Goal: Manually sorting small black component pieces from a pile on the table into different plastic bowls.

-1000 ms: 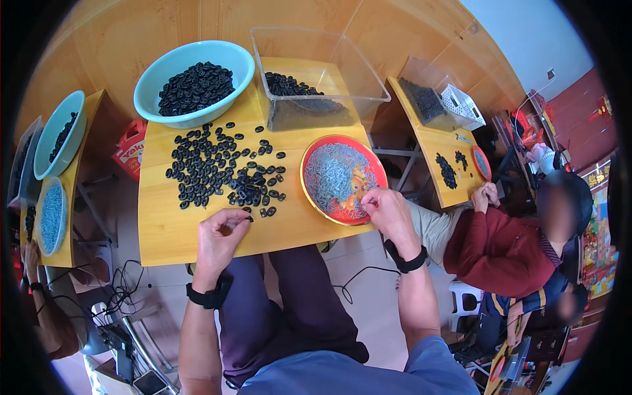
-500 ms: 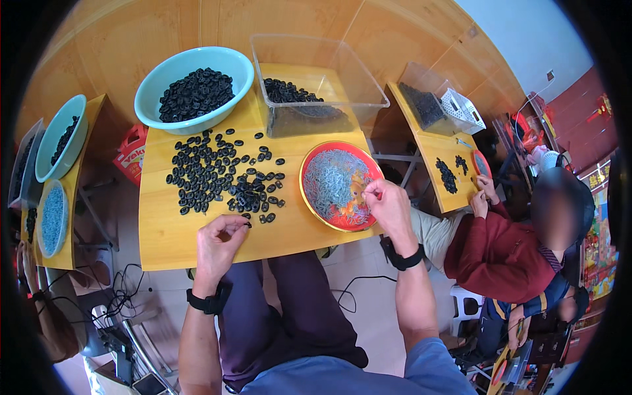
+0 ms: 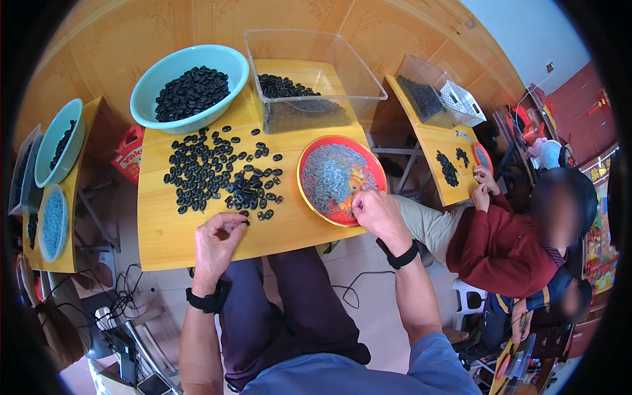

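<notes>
Bare tabletop (image 3: 289,230) near the front edge separates left hand (image 3: 218,241) from bowl (image 3: 376,172).

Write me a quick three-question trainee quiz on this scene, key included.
1. Which of the wearer's hands has a black piece at its fingertips?
2. True or false: on the middle table, the clear bin stands right of the teal basin.
3. What lies in the red tray at the wearer's right hand?
(a) yellow caps
(b) thin gray bits
(c) white rope

Key: 1. The left hand. 2. True. 3. b.
</notes>
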The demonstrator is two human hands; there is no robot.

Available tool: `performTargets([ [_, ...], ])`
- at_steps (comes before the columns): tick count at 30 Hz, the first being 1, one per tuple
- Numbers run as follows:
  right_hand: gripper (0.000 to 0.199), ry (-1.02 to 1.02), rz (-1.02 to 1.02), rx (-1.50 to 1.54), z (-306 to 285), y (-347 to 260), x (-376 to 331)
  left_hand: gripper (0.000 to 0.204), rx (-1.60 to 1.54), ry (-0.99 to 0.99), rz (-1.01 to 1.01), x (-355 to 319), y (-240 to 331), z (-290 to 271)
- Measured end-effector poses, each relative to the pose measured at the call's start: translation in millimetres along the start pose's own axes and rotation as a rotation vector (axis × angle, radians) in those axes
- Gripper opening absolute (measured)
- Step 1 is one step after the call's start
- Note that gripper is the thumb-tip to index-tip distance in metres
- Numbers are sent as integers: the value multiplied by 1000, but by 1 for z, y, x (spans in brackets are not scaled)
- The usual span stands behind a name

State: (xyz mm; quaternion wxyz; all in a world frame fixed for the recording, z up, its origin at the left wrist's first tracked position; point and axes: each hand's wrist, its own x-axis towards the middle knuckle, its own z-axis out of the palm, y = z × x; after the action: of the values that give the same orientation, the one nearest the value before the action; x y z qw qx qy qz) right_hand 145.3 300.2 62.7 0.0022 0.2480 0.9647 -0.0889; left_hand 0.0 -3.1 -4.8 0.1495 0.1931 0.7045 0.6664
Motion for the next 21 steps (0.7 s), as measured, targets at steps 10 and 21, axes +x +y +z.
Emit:
performTargets([
  [10,7,-10,9,78,-3,-6,-4,10,37,-2,-7,-1,4,-2],
  [21,7,32,6,98,4,5,-2,10,28,1,4,-1,1,0],
])
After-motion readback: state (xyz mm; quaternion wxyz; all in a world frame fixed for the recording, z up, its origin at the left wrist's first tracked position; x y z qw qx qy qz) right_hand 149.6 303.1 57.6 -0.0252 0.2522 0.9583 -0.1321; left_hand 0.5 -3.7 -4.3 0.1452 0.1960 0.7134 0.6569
